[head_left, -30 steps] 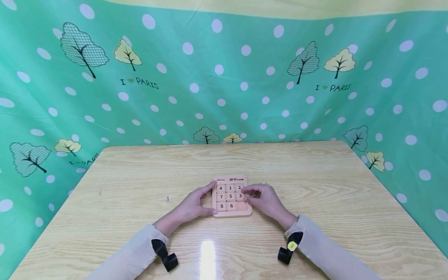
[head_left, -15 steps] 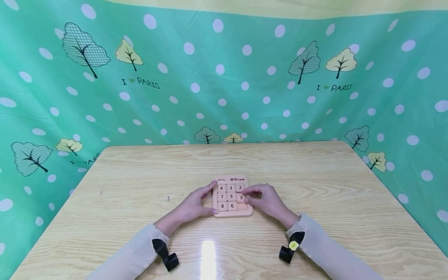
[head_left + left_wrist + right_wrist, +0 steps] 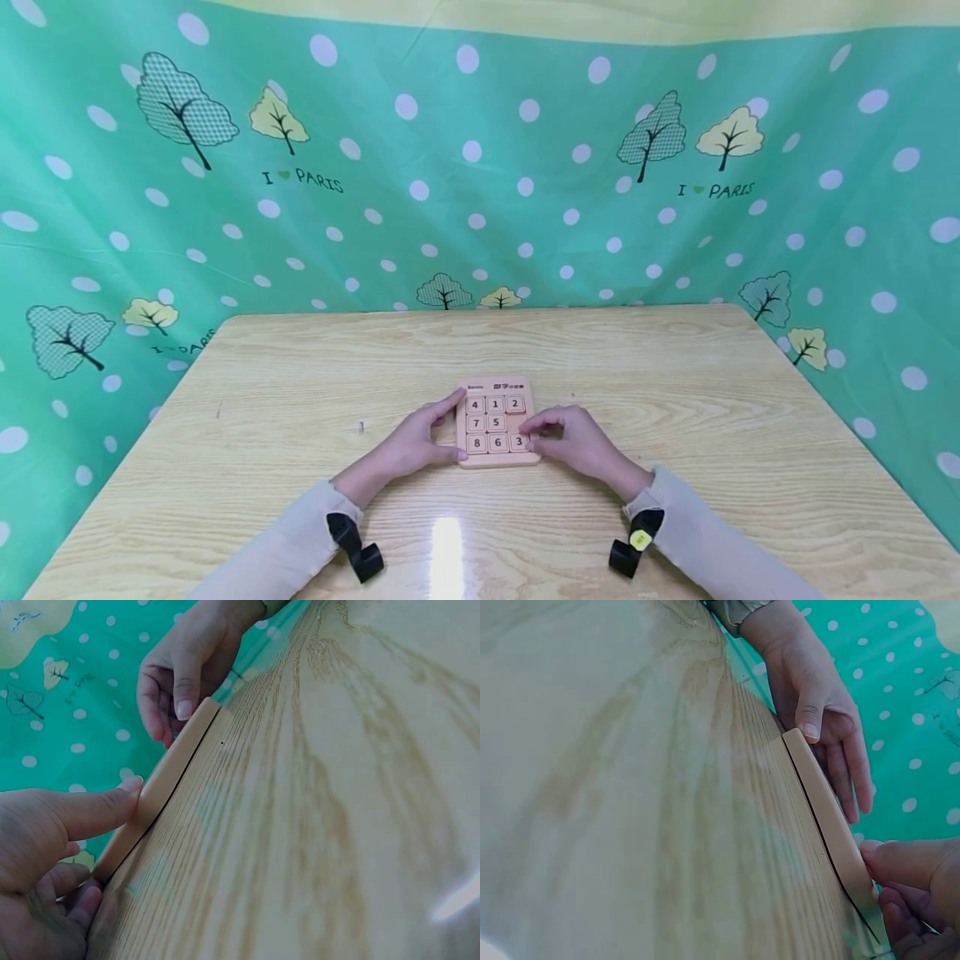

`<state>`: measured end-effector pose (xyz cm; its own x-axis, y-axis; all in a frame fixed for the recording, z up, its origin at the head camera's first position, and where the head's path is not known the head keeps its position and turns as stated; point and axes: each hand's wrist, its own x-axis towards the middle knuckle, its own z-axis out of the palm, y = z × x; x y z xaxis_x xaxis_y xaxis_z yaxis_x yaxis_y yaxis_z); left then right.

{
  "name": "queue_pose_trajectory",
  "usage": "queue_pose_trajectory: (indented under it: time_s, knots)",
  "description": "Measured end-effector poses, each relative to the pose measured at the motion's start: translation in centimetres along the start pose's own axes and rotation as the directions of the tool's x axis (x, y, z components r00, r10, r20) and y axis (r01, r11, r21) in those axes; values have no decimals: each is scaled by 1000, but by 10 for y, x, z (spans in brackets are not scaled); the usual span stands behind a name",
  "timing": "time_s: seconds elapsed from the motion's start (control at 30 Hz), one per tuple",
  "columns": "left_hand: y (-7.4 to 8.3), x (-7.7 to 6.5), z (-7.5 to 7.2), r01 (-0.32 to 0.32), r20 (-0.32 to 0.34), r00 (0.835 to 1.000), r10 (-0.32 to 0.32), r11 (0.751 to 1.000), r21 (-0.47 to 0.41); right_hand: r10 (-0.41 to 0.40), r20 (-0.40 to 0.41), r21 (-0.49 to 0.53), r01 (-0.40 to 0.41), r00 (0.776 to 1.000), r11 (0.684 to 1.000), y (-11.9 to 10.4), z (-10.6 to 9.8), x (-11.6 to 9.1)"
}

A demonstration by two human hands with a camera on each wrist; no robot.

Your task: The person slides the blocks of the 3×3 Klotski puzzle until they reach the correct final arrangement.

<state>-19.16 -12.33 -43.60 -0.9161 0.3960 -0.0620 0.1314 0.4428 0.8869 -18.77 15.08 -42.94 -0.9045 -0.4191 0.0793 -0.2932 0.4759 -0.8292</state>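
A pink number slide puzzle (image 3: pixel 487 462) lies flat on the table in the head view, with numbered square tiles in three rows. Its rows read 4 1 2, then 7 5 and a bare slot at the right, then 8 6 3. My left hand (image 3: pixel 412 437) holds the puzzle's left side, thumb at the lower corner and index finger near the upper one. At the right edge, my right hand (image 3: pixel 573 439) has thumb and index finger at the number 3 tile (image 3: pixel 517 442). Both wrist views show the puzzle only edge-on, so the tiles are hidden there.
A pale wood-grain table (image 3: pixel 300 375) carries the puzzle, with a bright light reflection near its front. Behind hangs a green dotted curtain (image 3: pixel 480 192) with tree prints. Black straps with small devices are on both wrists.
The number 3 tile has slid from the middle row down to the bottom right, leaving the slot above it bare. My right hand has moved down with it; my left hand stays put.
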Motion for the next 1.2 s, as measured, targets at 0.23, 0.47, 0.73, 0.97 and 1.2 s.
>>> queue_pose_trajectory:
  time_s: [0.23,0.47,0.73,0.97,1.2]
  knots:
    - [0,0,-1,-4,1,1000,4,1000,-4,-18,6,-5,18,1000,1000,3,-2,3]
    - [0,0,-1,-7,1,1000,7,1000,-5,46,-51,60,-43,998,997,10,-2,15]
    - [0,-1,-1,-13,13,1000,13,1000,-12,18,-60,85,-13,998,996,10,2,27]
    - [0,-2,0,-7,17,1000,7,1000,-9,41,-108,12,-40,993,999,8,2,29]
    - [3,-2,-1,-2,15,1000,2,1000,-7,53,-131,3,-53,990,999,7,1,30]
